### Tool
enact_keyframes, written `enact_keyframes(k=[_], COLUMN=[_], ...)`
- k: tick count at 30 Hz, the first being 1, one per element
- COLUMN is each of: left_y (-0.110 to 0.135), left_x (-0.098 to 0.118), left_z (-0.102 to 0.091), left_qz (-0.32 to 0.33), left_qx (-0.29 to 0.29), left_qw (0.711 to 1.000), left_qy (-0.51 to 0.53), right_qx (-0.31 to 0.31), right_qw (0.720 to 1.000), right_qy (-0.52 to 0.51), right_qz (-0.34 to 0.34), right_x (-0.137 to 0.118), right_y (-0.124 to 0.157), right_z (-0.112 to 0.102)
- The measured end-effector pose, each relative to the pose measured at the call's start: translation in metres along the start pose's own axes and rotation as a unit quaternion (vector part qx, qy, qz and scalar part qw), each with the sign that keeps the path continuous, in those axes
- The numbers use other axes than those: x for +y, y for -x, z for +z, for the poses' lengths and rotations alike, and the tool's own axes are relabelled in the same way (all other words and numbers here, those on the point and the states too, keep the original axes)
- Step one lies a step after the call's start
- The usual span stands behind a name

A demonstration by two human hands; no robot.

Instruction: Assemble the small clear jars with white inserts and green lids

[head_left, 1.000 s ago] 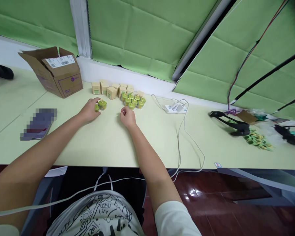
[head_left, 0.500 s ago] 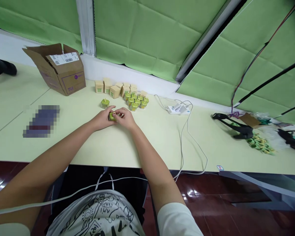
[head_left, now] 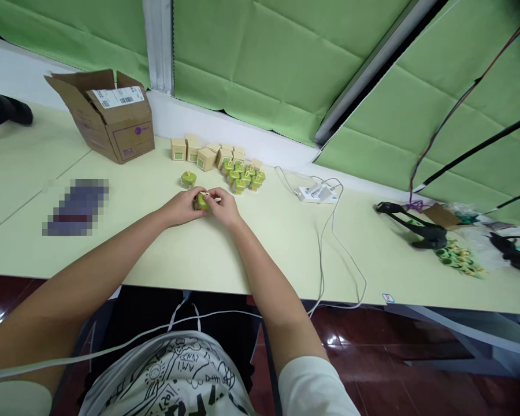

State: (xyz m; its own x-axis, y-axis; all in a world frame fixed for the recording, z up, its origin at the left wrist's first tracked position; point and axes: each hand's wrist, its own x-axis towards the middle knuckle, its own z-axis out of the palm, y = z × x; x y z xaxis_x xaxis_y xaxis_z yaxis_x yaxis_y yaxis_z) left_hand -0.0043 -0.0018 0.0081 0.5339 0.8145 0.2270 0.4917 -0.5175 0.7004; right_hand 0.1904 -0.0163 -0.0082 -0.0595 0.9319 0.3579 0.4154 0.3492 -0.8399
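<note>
A small green piece (head_left: pixel 201 201) sits between the fingertips of both hands, just above the pale green table (head_left: pixel 260 254). My left hand (head_left: pixel 181 207) grips it from the left and my right hand (head_left: pixel 223 207) pinches it from the right. Just behind the hands stands one small green pot-shaped item (head_left: pixel 188 179) on its own. Farther back lie a cluster of several similar green items (head_left: pixel 243 176) and a row of several small tan boxes (head_left: pixel 201 155).
An open cardboard box (head_left: pixel 112 118) stands at the back left. A blurred dark flat thing (head_left: pixel 75 207) lies at left. A white power strip (head_left: pixel 316 193) trails cables over the front edge. Black clips (head_left: pixel 416 228) and green bits (head_left: pixel 457 257) lie at right.
My left hand left the pot-shaped item and carried a small green piece toward the middle. My right hand met it, and both now pinch the piece together.
</note>
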Motion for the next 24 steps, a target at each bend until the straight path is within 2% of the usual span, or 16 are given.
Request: enact_keyframes(k=[16, 19, 24], left_y=[-0.0021, -0.0037, -0.0043], left_x=[-0.0017, -0.0057, -0.004], left_z=[-0.0035, -0.001, 0.0021], left_qz=[0.001, 0.019, 0.056], left_qx=[-0.007, -0.019, 0.001], left_qw=[1.0, 0.998, 0.997], left_qy=[-0.017, -0.049, -0.049], right_qx=[0.021, 0.013, -0.022], right_qw=[1.0, 1.0, 1.0], right_qy=[-0.002, 0.013, 0.011], right_qz=[-0.01, -0.022, -0.011], right_x=[-0.0056, -0.0043, -0.002], right_y=[0.0041, 0.004, 0.0029], right_z=[0.0063, 0.0056, 0.0046])
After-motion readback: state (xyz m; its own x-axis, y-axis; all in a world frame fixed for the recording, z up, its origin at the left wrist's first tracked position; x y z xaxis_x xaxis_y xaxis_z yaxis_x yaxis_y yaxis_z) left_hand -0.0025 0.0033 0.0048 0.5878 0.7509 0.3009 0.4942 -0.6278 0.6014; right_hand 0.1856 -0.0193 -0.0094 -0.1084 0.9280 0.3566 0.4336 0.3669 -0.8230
